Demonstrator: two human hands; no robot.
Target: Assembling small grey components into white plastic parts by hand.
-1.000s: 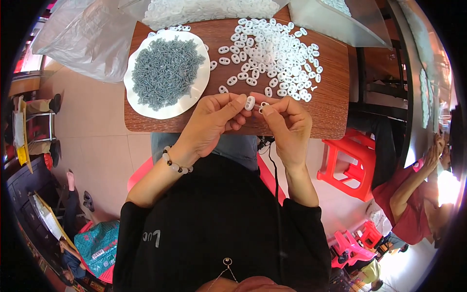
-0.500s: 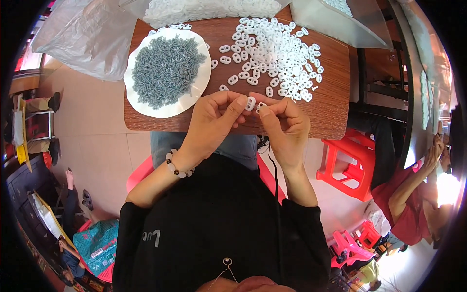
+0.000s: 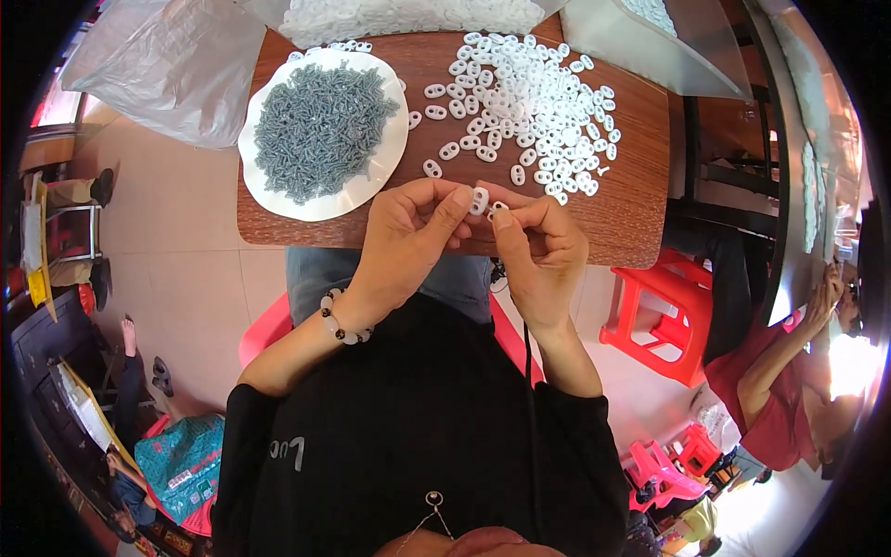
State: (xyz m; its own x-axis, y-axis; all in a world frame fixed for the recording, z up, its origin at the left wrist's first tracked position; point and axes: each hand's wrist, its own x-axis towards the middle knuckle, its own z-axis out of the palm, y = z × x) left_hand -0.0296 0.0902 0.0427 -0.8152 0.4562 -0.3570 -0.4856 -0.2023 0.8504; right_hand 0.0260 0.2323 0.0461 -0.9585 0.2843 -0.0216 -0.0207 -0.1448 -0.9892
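Over the near edge of the wooden table, my left hand pinches a white oval plastic piece with two holes between thumb and fingers. Beside it, my right hand is closed on a similar small white holed piece, mostly hidden by the thumb. The two pieces are very close; whether they touch I cannot tell. Many loose white two-holed pieces lie spread beyond my hands. To the left, a white wavy-rimmed plate holds a heap of small grey-blue rod-like parts.
A clear plastic bag hangs at the table's left. Bins of white pieces border the far side. A red stool stands at the right, near a co-worker in a dark red top. Other people sit further off.
The right hand's piece has tilted and is more covered by the thumb, slightly nearer the left hand's piece. The whole view has shifted a little. Both grips stay closed.
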